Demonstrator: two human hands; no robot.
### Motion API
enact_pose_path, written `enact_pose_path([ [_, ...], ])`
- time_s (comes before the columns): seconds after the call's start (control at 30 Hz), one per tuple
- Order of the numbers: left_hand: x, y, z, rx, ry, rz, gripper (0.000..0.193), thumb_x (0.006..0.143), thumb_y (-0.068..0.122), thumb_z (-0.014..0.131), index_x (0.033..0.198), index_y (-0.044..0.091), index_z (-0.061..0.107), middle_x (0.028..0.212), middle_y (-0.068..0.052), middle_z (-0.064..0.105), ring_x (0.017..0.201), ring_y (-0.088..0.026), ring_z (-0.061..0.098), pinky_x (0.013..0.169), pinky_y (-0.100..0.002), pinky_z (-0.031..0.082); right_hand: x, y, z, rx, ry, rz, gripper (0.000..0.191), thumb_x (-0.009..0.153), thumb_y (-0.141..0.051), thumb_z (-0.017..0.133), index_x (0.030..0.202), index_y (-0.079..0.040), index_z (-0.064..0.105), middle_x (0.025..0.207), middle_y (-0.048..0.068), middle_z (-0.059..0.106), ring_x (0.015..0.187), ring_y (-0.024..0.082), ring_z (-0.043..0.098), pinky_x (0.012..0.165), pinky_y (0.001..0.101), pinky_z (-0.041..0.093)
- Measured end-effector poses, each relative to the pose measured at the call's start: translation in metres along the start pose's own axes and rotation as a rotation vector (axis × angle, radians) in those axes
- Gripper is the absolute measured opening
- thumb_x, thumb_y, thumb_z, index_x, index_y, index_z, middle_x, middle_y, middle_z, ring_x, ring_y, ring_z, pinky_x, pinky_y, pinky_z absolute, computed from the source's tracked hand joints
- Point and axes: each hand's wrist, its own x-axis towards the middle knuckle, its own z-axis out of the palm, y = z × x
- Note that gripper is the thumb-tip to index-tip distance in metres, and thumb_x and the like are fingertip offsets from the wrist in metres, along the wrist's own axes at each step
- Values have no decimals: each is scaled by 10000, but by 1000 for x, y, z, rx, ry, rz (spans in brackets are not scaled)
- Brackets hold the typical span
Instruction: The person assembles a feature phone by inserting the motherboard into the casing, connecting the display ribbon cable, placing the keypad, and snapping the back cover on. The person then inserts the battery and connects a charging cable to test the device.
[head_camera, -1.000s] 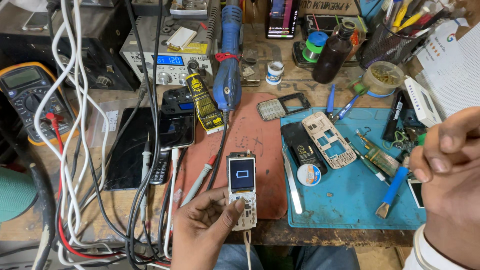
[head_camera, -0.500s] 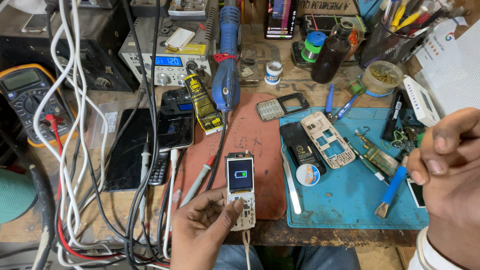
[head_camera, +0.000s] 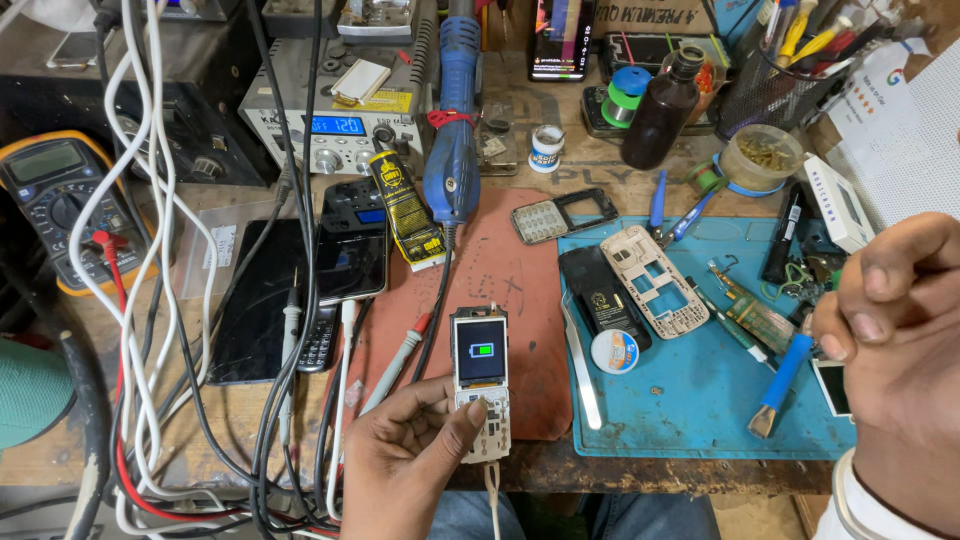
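One view only, from the head camera. The left hand (head_camera: 405, 470) sits at the 6 o'clock edge of the tabletop (head_camera: 640, 160), its fingers (head_camera: 472, 415) clamped on the lower end of a stripped phone (head_camera: 481, 395) with its casing off. The thumb presses on the bare keypad board, and a white cable (head_camera: 493, 500) hangs from the phone's bottom end over the tabletop's edge. Compared with a second ago the phone lies in the same spot on the reddish mat (head_camera: 500, 300), and its small screen still glows with a green battery symbol; the left hand has barely shifted, so the grip holds steady.

At 3 o'clock the right hand (head_camera: 895, 340) hovers above the blue mat (head_camera: 690, 400) with its fingers curled together; whether anything is pinched between them cannot be told. It has crept slightly inward and upward since the earlier frames.

Around the phone, at 12 o'clock, lie a blue hot-air handle (head_camera: 455, 130) and a yellow glue tube (head_camera: 405, 205). At 2 o'clock sit a beige phone frame (head_camera: 655, 280), a black back cover (head_camera: 600, 300) and a small round tin (head_camera: 614, 351). At 10 o'clock a multimeter (head_camera: 55, 200) rests among white cables (head_camera: 140, 250).
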Motion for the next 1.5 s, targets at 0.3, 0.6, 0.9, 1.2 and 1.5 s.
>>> enact_pose_path([
  [0.3,1,-7,-4,-2,-17,46,320,829,20,753,1123,-104,741,887,-177,825,788,-172,779,723,-322,641,-10,-16,23,19,47,-46,333,1237,-388,444,1187,-65,509,763,13,463,601,95,401,540,287,368],
  [0.6,1,-1,0,9,-1,20,309,821,2,747,1105,-118,737,883,-181,822,774,-170,775,709,-318,642,-19,-35,73,134,145,-34,280,1217,-289,452,1308,-44,555,716,23,483,541,87,420,485,268,375],
  [0.9,2,-5,-2,-9,-3,17,304,825,-5,737,1107,-119,731,881,-195,824,772,-184,782,700,-325,645,-35,-30,60,19,88,-34,230,1184,-145,383,1200,-12,570,757,97,511,572,156,444,553,372,420],
  [1.2,19,-25,-10,81,68,-72,335,823,57,792,1111,-110,753,834,-227,842,775,-233,821,747,-374,672,-4,56,-179,368,-908,-49,209,1029,-48,573,944,89,705,826,236,680,751,378,655,727,527,585],
  [1.5,15,-19,-7,27,63,-74,336,789,50,797,1090,-95,762,831,-206,849,775,-216,823,747,-366,667,-65,81,-202,155,-479,-98,300,856,114,802,1099,-19,688,946,131,660,801,289,673,729,460,615],
])
